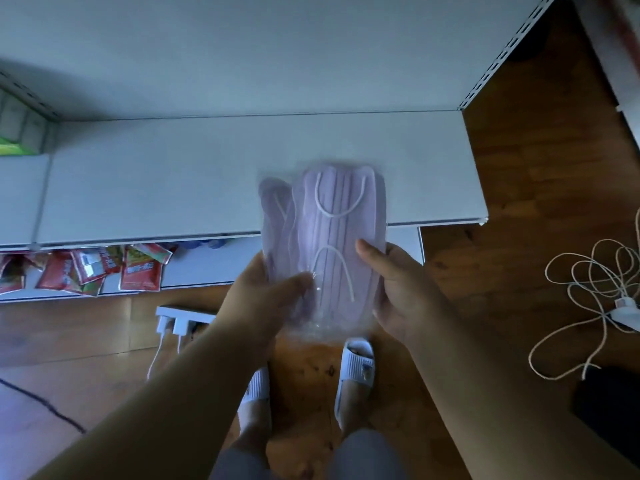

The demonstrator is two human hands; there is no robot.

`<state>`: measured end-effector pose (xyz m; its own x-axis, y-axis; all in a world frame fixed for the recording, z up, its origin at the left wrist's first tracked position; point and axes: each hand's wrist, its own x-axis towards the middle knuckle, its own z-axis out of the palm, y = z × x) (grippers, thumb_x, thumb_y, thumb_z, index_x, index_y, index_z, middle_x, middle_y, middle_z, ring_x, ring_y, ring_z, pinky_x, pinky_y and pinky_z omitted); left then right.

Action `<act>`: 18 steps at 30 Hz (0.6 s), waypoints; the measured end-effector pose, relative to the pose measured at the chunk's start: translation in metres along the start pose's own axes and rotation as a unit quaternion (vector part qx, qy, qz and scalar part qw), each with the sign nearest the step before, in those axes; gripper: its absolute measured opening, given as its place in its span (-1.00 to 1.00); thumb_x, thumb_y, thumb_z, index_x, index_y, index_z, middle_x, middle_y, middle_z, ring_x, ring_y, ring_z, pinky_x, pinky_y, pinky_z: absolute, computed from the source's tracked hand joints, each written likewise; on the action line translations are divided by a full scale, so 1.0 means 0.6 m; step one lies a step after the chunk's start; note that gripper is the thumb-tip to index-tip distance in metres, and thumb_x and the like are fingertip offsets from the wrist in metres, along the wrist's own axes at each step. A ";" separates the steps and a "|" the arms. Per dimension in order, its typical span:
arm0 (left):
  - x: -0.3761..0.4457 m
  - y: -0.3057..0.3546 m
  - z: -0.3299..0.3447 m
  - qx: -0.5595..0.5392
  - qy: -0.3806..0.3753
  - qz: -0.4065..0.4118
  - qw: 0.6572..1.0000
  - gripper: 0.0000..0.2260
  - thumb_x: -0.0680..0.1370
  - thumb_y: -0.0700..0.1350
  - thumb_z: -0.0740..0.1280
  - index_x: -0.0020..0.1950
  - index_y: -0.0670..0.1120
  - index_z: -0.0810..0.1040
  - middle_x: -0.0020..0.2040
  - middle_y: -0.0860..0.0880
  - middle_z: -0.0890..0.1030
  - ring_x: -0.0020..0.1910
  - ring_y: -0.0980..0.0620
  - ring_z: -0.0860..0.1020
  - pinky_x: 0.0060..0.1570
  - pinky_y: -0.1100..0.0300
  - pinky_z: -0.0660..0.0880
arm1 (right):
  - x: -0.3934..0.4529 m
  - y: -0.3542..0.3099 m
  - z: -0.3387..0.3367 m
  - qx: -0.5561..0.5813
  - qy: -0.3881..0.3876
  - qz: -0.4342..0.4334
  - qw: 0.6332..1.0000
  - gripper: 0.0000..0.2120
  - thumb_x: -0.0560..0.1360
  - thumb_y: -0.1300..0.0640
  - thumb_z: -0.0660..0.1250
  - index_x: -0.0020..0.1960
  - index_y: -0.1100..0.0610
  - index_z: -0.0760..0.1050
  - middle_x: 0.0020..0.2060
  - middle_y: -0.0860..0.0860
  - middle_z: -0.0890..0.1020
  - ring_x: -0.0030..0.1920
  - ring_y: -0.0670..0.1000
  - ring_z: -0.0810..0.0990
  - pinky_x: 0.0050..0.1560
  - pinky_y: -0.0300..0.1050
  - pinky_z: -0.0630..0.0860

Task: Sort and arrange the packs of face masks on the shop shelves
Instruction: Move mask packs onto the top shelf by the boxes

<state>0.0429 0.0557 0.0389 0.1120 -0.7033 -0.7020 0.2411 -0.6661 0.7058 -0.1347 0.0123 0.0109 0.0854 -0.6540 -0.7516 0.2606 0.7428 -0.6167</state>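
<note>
A clear plastic pack of pale purple face masks (325, 233) with white ear loops is held upright between both hands, its top half over the front edge of a white shop shelf (173, 188). My left hand (263, 296) grips its lower left side, thumb across the front. My right hand (398, 289) grips the lower right side, thumb on the front. The masks inside look fanned, with one sticking out at the left. The pack is slightly blurred.
Red snack packets (104, 268) lie on the lower shelf at left. A green box (14, 147) sits at the far left. A white power strip (180, 320) and a tangled white cable (595, 289) lie on the wooden floor. My feet in white slippers (356, 365) stand below.
</note>
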 end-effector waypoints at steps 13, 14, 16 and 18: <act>-0.272 0.107 -0.114 0.024 -0.047 0.060 0.997 -0.65 0.51 0.18 0.42 0.22 0.05 0.60 0.10 -0.04 0.71 0.08 -0.10 0.68 0.19 -0.14 0.56 | -0.345 -0.043 0.143 0.038 -0.040 -0.029 0.998 -0.77 0.48 0.28 0.39 0.14 0.22 0.59 -0.03 0.18 0.72 -0.09 0.13 0.72 -0.17 0.02 0.67; -0.281 0.103 -0.123 -0.028 -0.037 0.038 0.998 -0.72 0.59 0.10 0.34 0.22 0.00 0.61 0.10 -0.08 0.71 0.09 -0.13 0.68 0.22 -0.14 0.55 | -0.351 -0.044 0.148 0.026 -0.060 -0.022 0.998 -0.79 0.48 0.25 0.39 0.10 0.21 0.60 -0.04 0.16 0.73 -0.09 0.12 0.73 -0.15 0.01 0.67; -0.298 0.083 -0.134 -0.077 -0.020 0.032 0.996 -0.79 0.63 -0.05 0.31 0.23 -0.02 0.62 0.09 -0.13 0.71 0.09 -0.20 0.68 0.22 -0.19 0.54 | -0.358 -0.038 0.150 -0.005 -0.109 -0.011 0.994 -0.74 0.42 0.17 0.40 0.09 0.21 0.61 -0.02 0.17 0.72 -0.05 0.13 0.72 -0.08 0.01 0.66; -0.319 0.061 -0.136 -0.066 0.006 0.062 0.996 -0.75 0.53 -0.06 0.41 0.21 0.07 0.62 0.10 -0.13 0.71 0.08 -0.23 0.68 0.19 -0.25 0.54 | -0.374 -0.033 0.152 -0.049 -0.154 -0.013 0.987 -0.64 0.40 0.14 0.41 0.17 0.23 0.59 0.04 0.20 0.70 0.03 0.17 0.70 0.02 0.05 0.64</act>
<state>0.1087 0.1861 0.1914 0.1592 -0.7744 -0.6123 0.3491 -0.5360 0.7687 -0.0711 0.1312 0.2129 0.3727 -0.6737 -0.6381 0.1740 0.7262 -0.6651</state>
